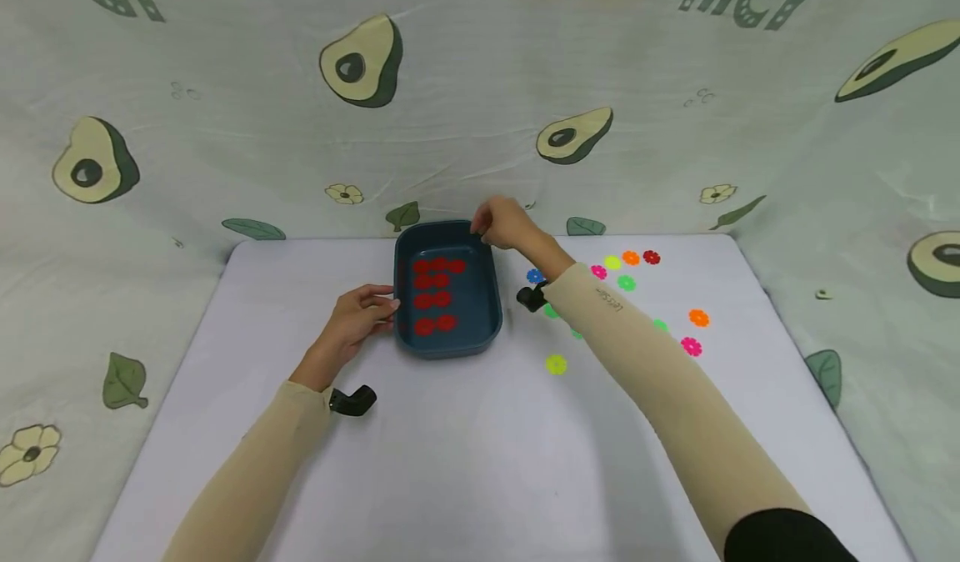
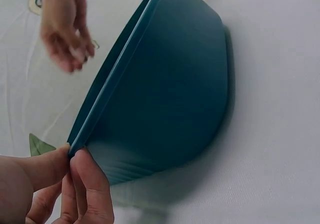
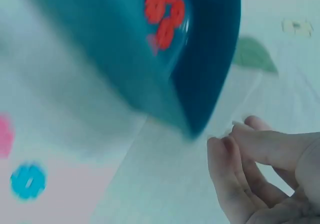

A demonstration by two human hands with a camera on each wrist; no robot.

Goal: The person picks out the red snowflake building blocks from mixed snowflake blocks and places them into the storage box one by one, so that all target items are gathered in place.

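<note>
A dark blue plastic tub [image 1: 481,338] stands on the white table, with several red flower-shaped discs [image 1: 423,301] on its floor. At its left side my left hand [image 1: 357,318] pinches the rim between thumb and fingers, which the left wrist view shows closely. My right hand [image 1: 504,222] is by the tub's far right corner. In the right wrist view its fingers [image 3: 270,146] are bent loosely, a small gap away from the tub's corner, and no thing shows between them. The left wrist view has the right hand [image 2: 65,29] blurred, beyond the rim.
Loose flower-shaped discs lie on the table [image 1: 450,462] right of the tub, among them a yellow disc [image 1: 557,364], a pink disc [image 1: 692,346], an orange disc [image 1: 699,318] and a blue disc [image 3: 28,181]. My right forearm passes over some. A printed cloth [image 1: 465,128] hangs behind the table.
</note>
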